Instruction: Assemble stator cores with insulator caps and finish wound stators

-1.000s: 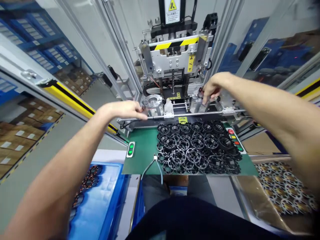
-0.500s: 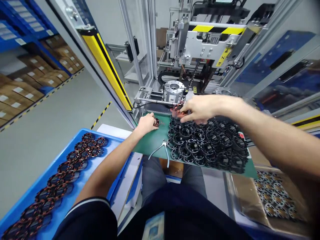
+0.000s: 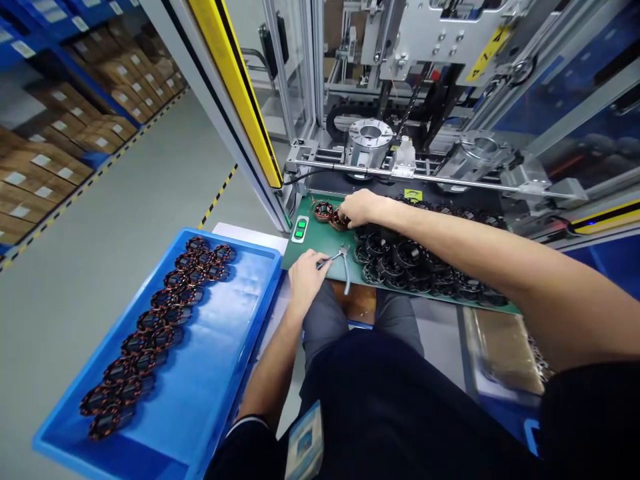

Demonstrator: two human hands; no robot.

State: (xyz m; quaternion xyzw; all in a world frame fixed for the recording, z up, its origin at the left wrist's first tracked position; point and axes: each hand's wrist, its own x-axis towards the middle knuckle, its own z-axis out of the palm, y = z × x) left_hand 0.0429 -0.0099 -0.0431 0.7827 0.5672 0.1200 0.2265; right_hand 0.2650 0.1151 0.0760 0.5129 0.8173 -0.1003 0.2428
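Observation:
On the green work surface (image 3: pixel 313 250), the fingers of my left hand (image 3: pixel 306 272) are closed on one handle of the wire cutters (image 3: pixel 346 268), whose jaws point away from me. My right hand (image 3: pixel 359 208) grips a copper-wound motor stator (image 3: pixel 340 220), partly hidden by the fingers. A second wound stator (image 3: pixel 324 211) stands just to its left, with loose wire ends at its edge. Right of the cutters, black unwound stator cores (image 3: pixel 410 253) are stacked in rows, partly covered by my right forearm.
A blue tray (image 3: pixel 235 320) at the left holds rows of wound stators (image 3: pixel 160 333). Behind the work surface lies a machine with a metal rail (image 3: pixel 440 179) and round fixtures (image 3: pixel 371 137). A green two-button switch (image 3: pixel 300 229) sits at the left corner. A yellow guard post (image 3: pixel 240 87) rises at left.
My left hand has let go of a wound stator and moved nearer me to the cutters. My right hand has come left and down with a stator to the green surface. The view has shifted.

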